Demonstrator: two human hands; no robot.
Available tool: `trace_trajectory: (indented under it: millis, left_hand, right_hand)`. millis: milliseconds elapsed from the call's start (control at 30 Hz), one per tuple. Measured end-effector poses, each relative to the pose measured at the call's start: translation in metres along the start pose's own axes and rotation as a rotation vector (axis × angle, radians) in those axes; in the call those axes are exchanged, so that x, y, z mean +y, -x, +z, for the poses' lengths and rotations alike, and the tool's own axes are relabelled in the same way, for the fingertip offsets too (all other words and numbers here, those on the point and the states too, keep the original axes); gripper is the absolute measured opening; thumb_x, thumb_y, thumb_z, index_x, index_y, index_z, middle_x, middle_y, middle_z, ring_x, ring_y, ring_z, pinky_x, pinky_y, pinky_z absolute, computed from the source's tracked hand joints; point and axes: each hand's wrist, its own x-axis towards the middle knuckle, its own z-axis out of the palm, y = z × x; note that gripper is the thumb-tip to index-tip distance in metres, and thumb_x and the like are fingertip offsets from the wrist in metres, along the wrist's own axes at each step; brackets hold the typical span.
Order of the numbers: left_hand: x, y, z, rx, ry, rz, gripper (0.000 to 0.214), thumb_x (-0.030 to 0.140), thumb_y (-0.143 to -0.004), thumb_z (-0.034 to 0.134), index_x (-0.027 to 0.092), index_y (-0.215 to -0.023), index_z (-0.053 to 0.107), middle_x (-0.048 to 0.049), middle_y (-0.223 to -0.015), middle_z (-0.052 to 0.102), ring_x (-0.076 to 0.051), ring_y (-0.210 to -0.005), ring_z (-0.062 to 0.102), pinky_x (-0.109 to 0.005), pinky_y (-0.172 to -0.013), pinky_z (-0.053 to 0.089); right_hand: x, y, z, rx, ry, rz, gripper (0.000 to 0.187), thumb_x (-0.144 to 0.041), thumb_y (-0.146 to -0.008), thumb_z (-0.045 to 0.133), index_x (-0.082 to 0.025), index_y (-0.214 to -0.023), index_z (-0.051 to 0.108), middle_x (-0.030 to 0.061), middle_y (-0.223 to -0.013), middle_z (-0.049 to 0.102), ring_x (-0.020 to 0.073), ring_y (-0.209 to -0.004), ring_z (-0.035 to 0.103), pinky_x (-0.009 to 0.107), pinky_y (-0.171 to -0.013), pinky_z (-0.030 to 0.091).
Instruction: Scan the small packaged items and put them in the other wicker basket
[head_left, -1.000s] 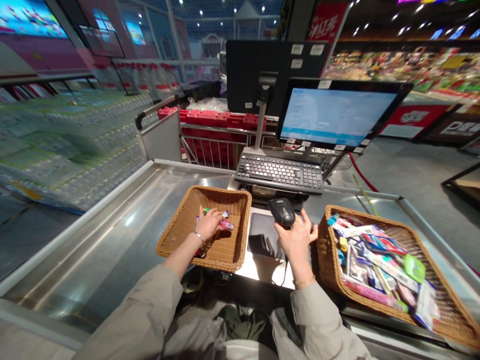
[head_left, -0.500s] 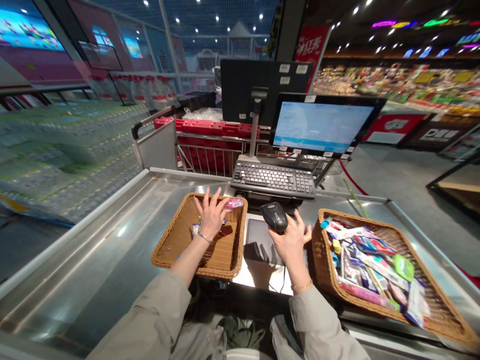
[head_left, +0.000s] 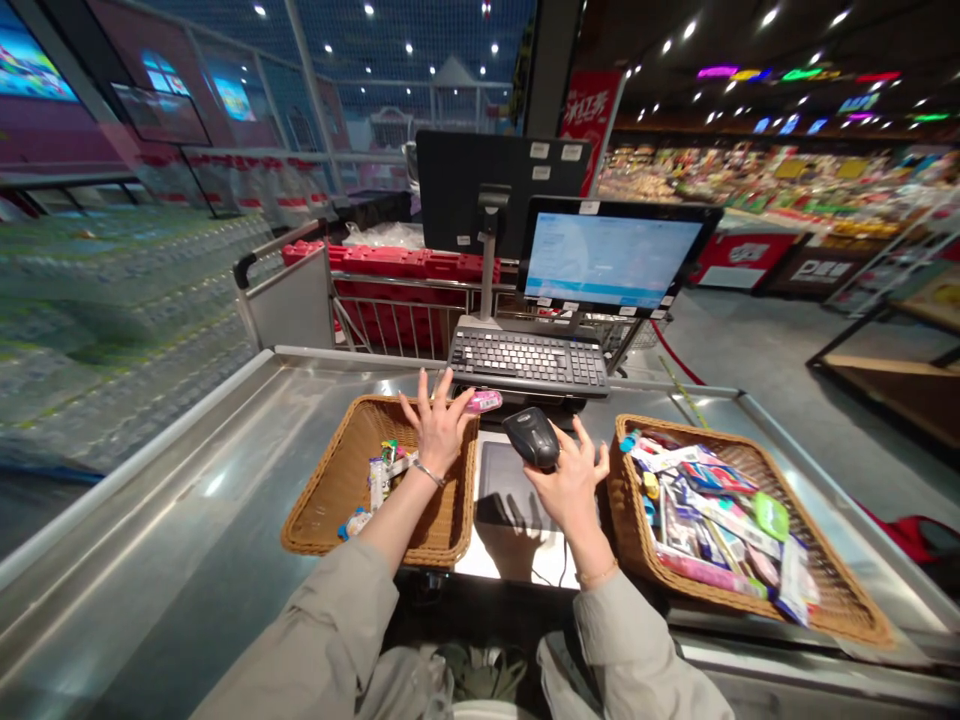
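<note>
My left hand (head_left: 440, 432) is above the left wicker basket (head_left: 315, 485), fingers spread, with a small pink package (head_left: 484, 401) held at the thumb side. A white label with a barcode shows on the package. In my right hand (head_left: 574, 475) is a black handheld barcode scanner (head_left: 531, 438), its head pointing left toward the package. Several small packaged items (head_left: 380, 480) lie in the left basket, partly behind my forearm. Beside my right hand stands another wicker basket (head_left: 626, 510), heaped with colourful packaged goods such as a green case (head_left: 770, 515).
A black keyboard (head_left: 531, 358) and a lit monitor (head_left: 611, 258) stand beyond my hands. A grey pad (head_left: 517, 480) lies between the baskets on the metal counter (head_left: 217, 480). Behind the counter is a metal cart (head_left: 285, 300) with red crates.
My left hand and the pink package have moved right, toward the scanner, past the basket's rim. More items in the left basket now show. The whole view has shifted slightly.
</note>
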Motion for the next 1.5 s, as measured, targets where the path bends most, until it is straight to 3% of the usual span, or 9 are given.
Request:
trace_trajectory:
  millis: [500,1367,1500]
  left_hand:
    - [0.012,-0.007,0.012,-0.001,0.065,0.004,0.038,0.039,-0.088,0.063,0.041,-0.126,0.064,-0.0003,-0.158,0.037,-0.035,-0.152,0.006,-0.069,-0.114,-0.008]
    - [0.046,-0.018,0.019,-0.005,0.107,0.036,0.038,0.042,-0.088,0.061,0.041,-0.126,0.064,-0.0009,-0.157,0.037,-0.036,-0.151,0.01,-0.071,-0.114,-0.004]
    - [0.05,-0.02,0.021,-0.018,0.12,0.039,0.039,0.043,-0.088,0.061,0.042,-0.127,0.063,-0.0002,-0.158,0.036,-0.037,-0.151,0.01,-0.072,-0.114,-0.004]
  right_hand:
    - [0.002,0.0,-0.009,-0.005,0.009,-0.039,0.022,-0.031,-0.074,0.065,-0.029,-0.096,0.071,0.0015,-0.118,0.07,0.0327,-0.138,0.038,0.063,-0.112,0.008]
    - [0.012,0.005,-0.034,0.003,0.023,-0.01,0.015,-0.027,-0.072,0.064,-0.027,-0.085,0.072,0.0017,-0.112,0.072,0.0335,-0.138,0.038,0.062,-0.112,0.009]
    - [0.015,0.006,-0.038,0.022,0.042,-0.003,0.019,-0.028,-0.073,0.065,-0.028,-0.09,0.073,0.0012,-0.116,0.071,0.0334,-0.138,0.038,0.061,-0.112,0.01]
